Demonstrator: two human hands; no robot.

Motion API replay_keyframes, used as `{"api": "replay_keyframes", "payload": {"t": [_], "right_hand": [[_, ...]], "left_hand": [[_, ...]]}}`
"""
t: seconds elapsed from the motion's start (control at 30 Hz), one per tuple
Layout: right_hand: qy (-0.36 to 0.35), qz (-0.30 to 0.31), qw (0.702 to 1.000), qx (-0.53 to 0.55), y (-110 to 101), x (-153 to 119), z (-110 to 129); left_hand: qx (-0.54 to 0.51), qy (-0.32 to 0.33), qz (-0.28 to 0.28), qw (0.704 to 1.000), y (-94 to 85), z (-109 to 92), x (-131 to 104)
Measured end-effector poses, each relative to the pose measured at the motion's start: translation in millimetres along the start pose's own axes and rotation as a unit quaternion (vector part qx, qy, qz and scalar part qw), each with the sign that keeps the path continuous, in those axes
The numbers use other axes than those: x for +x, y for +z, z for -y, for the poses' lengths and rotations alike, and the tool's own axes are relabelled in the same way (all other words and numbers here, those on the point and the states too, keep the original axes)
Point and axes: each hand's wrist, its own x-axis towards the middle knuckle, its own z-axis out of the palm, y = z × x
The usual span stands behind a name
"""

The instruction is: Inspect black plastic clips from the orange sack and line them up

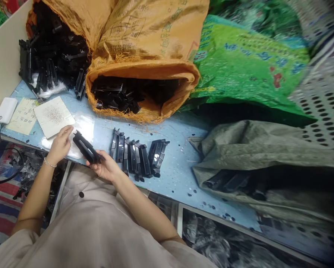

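My right hand (pixel 104 166) grips the lower end of a long black plastic part (pixel 84 146), which slants over the table's front edge. Beside its upper end is my left hand (pixel 61 143), its fingers pressed together at the near edge of a pale square pad (pixel 54 116). Tiny pieces are scattered on that pad; whether my left fingers hold one is too small to tell. To the right of my right hand, several black parts (pixel 133 156) lie side by side in a row on the blue tabletop (pixel 178 160).
Orange sacks (pixel 144 67) with black parts inside stand behind. A green sack (pixel 251 67) and a grey-green sack (pixel 239 149) lie right. A white device (pixel 6 110) and a handwritten note (pixel 22 116) are at left. A perforated panel (pixel 326 100) stands far right.
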Motion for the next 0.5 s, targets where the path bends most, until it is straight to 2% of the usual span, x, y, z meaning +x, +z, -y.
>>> {"api": "replay_keyframes", "payload": {"t": [0.07,0.13,0.2,0.27,0.33,0.4,0.43,0.47,0.5], "right_hand": [[-0.025,-0.01,0.999,-0.021,0,7,0],[-0.074,-0.052,0.992,-0.082,5,11,-1],[-0.134,-0.097,0.966,-0.2,15,10,-4],[-0.172,-0.081,0.925,-0.328,26,2,-7],[-0.184,-0.009,0.891,-0.416,34,-11,-3],[-0.199,0.031,0.848,-0.49,33,-26,10],[-0.217,0.013,0.814,-0.539,30,-34,20],[-0.234,-0.032,0.766,-0.598,25,-41,31],[-0.24,-0.102,0.705,-0.66,19,-47,41]], "left_hand": [[0.009,0.078,0.043,0.996,3.8,-18,-17],[-0.018,0.151,0.091,0.984,13.3,-36,-32],[-0.042,0.175,0.118,0.977,20.7,-50,-43],[-0.046,0.153,0.116,0.98,15.1,-60,-51],[-0.037,0.103,0.104,0.988,-10.9,-67,-65],[-0.025,0.03,0.112,0.993,-54.2,-68,-86],[-0.016,-0.017,0.137,0.99,-78.2,-64,-100],[-0.003,-0.054,0.178,0.983,-100.2,-55,-114],[0.013,-0.096,0.217,0.971,-117.8,-42,-128]]}}
